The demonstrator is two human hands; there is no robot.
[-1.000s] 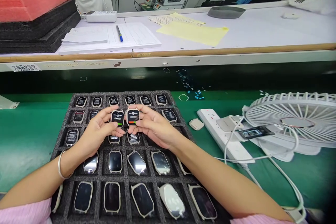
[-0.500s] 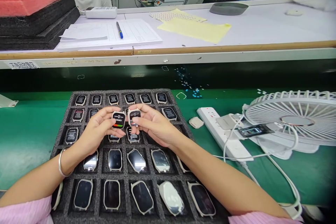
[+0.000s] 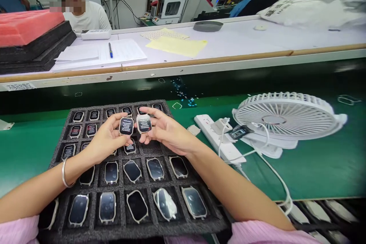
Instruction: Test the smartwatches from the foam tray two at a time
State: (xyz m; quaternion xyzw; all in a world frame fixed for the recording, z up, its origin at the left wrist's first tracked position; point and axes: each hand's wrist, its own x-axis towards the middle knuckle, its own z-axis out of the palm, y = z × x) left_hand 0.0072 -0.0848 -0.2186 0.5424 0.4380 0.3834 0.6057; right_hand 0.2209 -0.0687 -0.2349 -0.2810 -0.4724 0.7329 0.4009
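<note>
My left hand [image 3: 107, 139] grips a strapless smartwatch [image 3: 126, 126] by its edges; white text shows on its dark screen. Close beside it, my right hand [image 3: 168, 131] pinches a second smartwatch [image 3: 144, 123], also lit with text. Both are held above a dark grey foam tray [image 3: 120, 183] divided into square pockets. Several more smartwatches lie in the pockets. Those in the far rows show text, while the near rows have dark screens, such as this watch [image 3: 137, 206]. My hands and forearms cover some of the pockets.
To the right are a white power strip [image 3: 204, 122], a white fan [image 3: 286, 118] and looping cables. Beyond the tray, a raised shelf [image 3: 243, 44] carries papers, a pen [image 3: 110, 50] and stacked foam [image 3: 31, 32]. A person in a white shirt [image 3: 91, 17] is behind it.
My view has swung to the right. The left watch's screen has changed from a red and green bar to lines of text. Both watches remain in my hands.
</note>
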